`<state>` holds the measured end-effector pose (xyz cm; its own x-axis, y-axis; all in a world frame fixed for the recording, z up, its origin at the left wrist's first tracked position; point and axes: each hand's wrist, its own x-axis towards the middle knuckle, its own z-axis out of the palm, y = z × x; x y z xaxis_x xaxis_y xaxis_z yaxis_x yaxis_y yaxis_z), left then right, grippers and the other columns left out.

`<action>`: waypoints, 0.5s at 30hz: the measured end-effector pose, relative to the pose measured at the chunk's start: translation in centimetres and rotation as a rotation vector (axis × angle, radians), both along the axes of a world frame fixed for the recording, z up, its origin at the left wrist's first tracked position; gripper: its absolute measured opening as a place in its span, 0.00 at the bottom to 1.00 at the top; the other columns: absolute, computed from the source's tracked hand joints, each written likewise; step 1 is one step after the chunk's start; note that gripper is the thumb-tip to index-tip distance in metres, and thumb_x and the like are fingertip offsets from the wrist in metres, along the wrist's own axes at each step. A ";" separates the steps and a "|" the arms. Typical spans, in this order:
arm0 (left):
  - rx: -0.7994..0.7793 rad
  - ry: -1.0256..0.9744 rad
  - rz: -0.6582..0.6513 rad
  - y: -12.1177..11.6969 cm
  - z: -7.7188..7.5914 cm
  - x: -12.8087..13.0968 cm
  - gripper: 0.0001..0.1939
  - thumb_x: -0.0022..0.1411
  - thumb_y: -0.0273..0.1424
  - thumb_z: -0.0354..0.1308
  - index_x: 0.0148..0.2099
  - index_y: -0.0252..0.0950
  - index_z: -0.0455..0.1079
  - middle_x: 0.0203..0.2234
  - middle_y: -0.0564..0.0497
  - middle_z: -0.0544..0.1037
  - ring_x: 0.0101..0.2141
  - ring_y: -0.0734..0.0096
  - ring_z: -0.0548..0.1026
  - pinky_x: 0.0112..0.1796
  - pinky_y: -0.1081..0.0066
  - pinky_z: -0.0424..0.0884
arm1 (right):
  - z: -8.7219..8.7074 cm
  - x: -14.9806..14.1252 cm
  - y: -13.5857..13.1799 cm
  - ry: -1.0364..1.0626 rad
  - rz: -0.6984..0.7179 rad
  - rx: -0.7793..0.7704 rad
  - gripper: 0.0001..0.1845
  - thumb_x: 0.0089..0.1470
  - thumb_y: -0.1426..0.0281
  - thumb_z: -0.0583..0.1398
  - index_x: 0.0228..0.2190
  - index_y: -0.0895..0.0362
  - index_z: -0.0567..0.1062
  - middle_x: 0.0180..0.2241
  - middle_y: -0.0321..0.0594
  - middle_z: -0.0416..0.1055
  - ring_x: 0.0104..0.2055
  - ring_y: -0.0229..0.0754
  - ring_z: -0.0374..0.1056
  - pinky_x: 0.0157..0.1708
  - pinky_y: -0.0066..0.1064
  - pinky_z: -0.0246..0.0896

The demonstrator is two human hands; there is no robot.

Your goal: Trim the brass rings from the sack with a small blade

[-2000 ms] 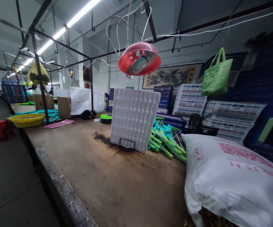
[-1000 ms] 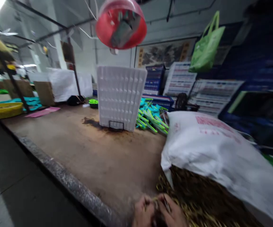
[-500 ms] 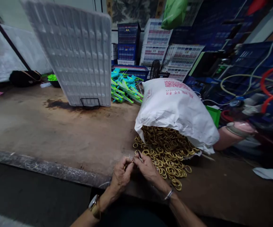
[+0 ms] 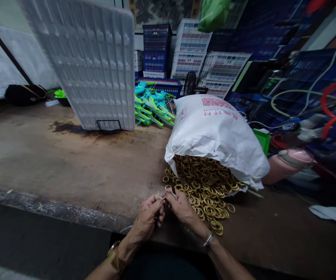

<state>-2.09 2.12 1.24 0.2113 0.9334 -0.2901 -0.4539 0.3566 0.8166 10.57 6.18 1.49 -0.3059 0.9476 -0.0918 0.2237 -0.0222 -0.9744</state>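
Observation:
My left hand [image 4: 149,217] is closed in a pinch near the table's front edge. A small tan sliver shows at its fingertips, close in colour to the rings, but its kind is too small to tell. Touching or nearly touching it, my right hand [image 4: 183,208] grips a thin dark tool [image 4: 173,190], whose end sticks up above the thumb; the rest is hidden by the fingers. Just beyond the right hand lies a heap of brass-coloured rings [image 4: 211,210]. They spill onto the table from the mouth of a white woven sack [image 4: 214,128] lying on its side.
On the brown table [image 4: 112,167], a ribbed white panel [image 4: 98,70] stands in a black wire stand [image 4: 109,126]. Green and blue plastic parts [image 4: 153,105] are piled behind. Crates [image 4: 189,46] are stacked at the back. A pink cylinder [image 4: 290,165] and hoses [image 4: 331,116] are on the right.
My left hand has turned and its fingers have shifted, its thumb now stretched toward the right fingertips. The dark tool stands slightly more upright in my right hand. The view has shifted a little.

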 end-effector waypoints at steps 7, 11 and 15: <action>-0.011 0.046 0.025 0.2 0.0 -0.1 0.14 0.52 0.41 0.57 0.31 0.36 0.60 0.16 0.60 0.64 0.14 0.84 0.60 0.14 0.82 0.54 | 0.0 0.6 -0.4 -0.258 -0.008 0.178 0.09 0.52 0.70 0.49 0.27 0.57 0.69 0.21 0.34 0.66 0.24 0.35 0.61 0.26 0.25 0.53; 0.005 0.124 0.039 0.2 0.0 -0.1 0.18 0.50 0.45 0.58 0.30 0.36 0.59 0.15 0.60 0.64 0.14 0.84 0.61 0.16 0.81 0.56 | 0.1 0.8 -1.3 -0.560 0.101 0.359 0.11 0.46 0.78 0.49 0.30 0.56 0.69 0.25 0.37 0.69 0.27 0.36 0.63 0.27 0.25 0.50; 0.048 0.238 0.050 0.1 -0.2 0.0 0.18 0.51 0.47 0.55 0.30 0.36 0.59 0.14 0.61 0.63 0.14 0.83 0.60 0.15 0.81 0.55 | 0.2 0.6 -1.7 -0.738 0.140 0.418 0.18 0.40 0.82 0.49 0.34 0.57 0.68 0.30 0.39 0.71 0.30 0.38 0.65 0.29 0.26 0.49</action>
<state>-2.14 2.26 1.09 0.0956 0.9550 -0.2808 -0.2628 0.2963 0.9182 11.16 4.52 1.67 -0.4220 0.9059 0.0352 0.7775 0.3816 -0.5000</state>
